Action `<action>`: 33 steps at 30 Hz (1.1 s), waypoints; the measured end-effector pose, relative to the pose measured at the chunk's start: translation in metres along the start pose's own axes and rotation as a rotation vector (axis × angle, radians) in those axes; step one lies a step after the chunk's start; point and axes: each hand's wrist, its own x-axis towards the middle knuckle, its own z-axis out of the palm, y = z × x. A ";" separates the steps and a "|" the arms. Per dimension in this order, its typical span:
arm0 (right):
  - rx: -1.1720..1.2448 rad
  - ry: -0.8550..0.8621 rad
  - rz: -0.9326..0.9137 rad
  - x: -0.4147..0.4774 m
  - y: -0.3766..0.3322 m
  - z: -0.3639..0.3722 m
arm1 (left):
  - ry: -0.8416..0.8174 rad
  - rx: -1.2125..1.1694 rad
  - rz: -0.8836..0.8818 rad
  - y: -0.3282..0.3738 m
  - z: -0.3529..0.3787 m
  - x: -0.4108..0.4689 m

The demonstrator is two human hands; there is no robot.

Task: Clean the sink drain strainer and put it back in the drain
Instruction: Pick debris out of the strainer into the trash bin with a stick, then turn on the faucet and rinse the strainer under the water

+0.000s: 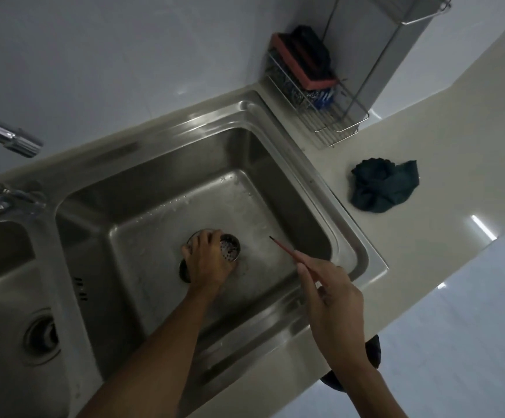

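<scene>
A perforated metal drain strainer point(229, 247) is held in my left hand point(206, 260), low in the right steel sink basin point(275, 206), just above the dark drain opening point(184, 270). The strainer is tilted so its holed bottom faces right. My right hand point(332, 300) hovers over the basin's front right corner and grips a thin reddish stick point(284, 248) with a dark tip that points toward the strainer, a short gap away from it.
A second basin with its own drain point(41, 334) lies at the left, with a tap spout point(6, 137) above. A wire rack point(314, 95) with sponges stands at the back right. A dark green cloth point(381, 185) lies crumpled on the pale counter.
</scene>
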 end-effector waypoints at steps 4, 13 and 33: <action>-0.017 -0.018 0.001 0.007 -0.002 0.008 | -0.007 0.019 -0.011 -0.003 0.003 0.010; -0.070 -0.054 0.013 0.014 0.003 0.021 | -0.077 0.015 -0.016 -0.005 0.013 0.007; -0.003 0.081 -0.036 0.058 -0.010 -0.015 | 0.217 -0.314 0.041 0.056 -0.073 -0.023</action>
